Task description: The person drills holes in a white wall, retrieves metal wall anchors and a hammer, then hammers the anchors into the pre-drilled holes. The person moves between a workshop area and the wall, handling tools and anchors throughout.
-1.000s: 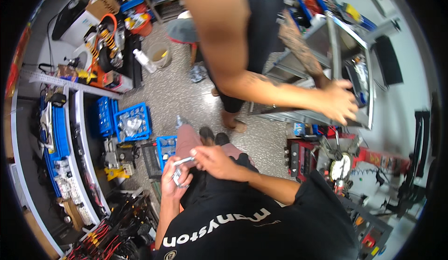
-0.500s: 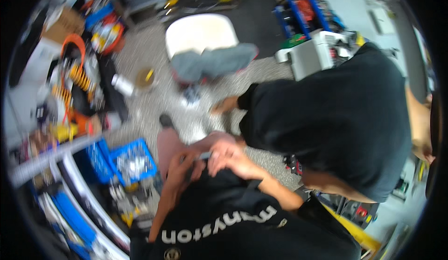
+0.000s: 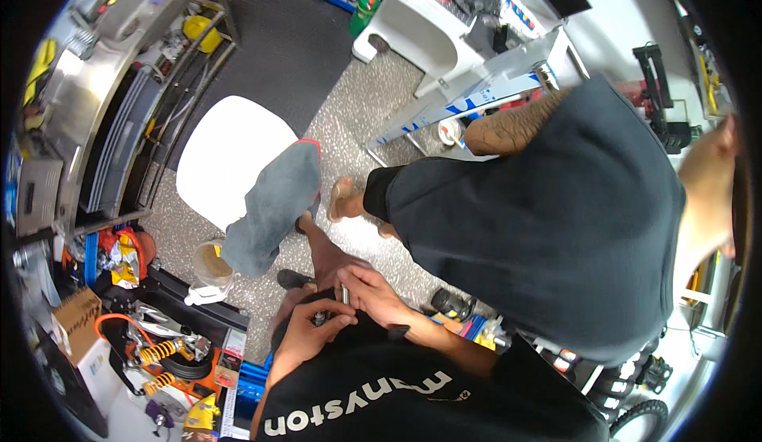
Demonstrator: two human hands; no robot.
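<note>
Hands meet close in front of the person's chest, above the speckled floor [image 3: 373, 132]: the left hand [image 3: 305, 337] is curled around a small dark part [image 3: 321, 317] whose kind is too small to tell, while the right hand [image 3: 373, 295] pinches a slim silvery tool [image 3: 344, 294] upright just beside it. Judging by this, the step in hand is fitting or working the tool's tip into the part, so the next move calls for steady alignment of both hands, with a co-worker in a dark shirt [image 3: 548, 220] standing close on the right.
</note>
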